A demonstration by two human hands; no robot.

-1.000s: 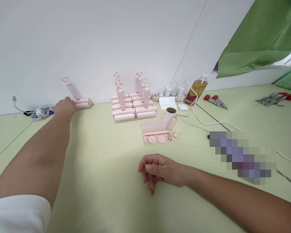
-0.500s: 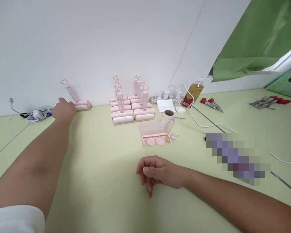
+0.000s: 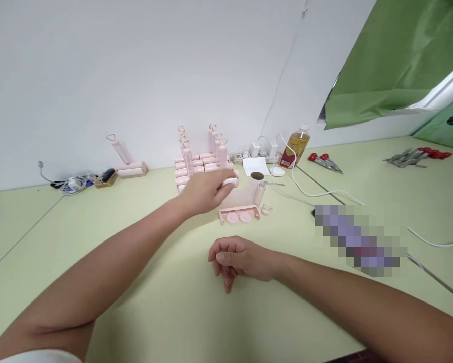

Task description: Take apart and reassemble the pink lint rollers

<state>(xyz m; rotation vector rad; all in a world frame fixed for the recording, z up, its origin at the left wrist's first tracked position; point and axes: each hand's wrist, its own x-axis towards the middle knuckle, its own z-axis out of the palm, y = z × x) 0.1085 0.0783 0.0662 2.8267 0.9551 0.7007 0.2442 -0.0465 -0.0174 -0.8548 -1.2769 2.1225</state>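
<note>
My left hand (image 3: 207, 191) reaches across the table with its fingers stretched out and nothing visible in them. It hovers in front of two rows of pink lint rollers (image 3: 188, 160) with upright clear handles and heart-shaped loops, covering part of them. Just right of its fingers lie parts of a lint roller: a pink case (image 3: 226, 210), two round discs (image 3: 245, 217), a clear handle (image 3: 260, 194), a heart-shaped loop (image 3: 266, 208) and a white roll (image 3: 253, 183) with a brown core. My right hand (image 3: 236, 256) rests nearer to me, fingers loosely curled and apart, holding nothing.
A single lint roller (image 3: 131, 170) stands far left by the wall, beside a small box (image 3: 106, 179) and coiled white cable (image 3: 73, 185). Back right are a power strip (image 3: 238, 158), a drink bottle (image 3: 295, 146) and red-handled tools (image 3: 325, 162). A pixelated patch (image 3: 355, 239) hides something.
My left hand has left the lone lint roller at the far left and swung right to the rows and loose parts. My right hand has hardly moved. The view has shifted slightly.
</note>
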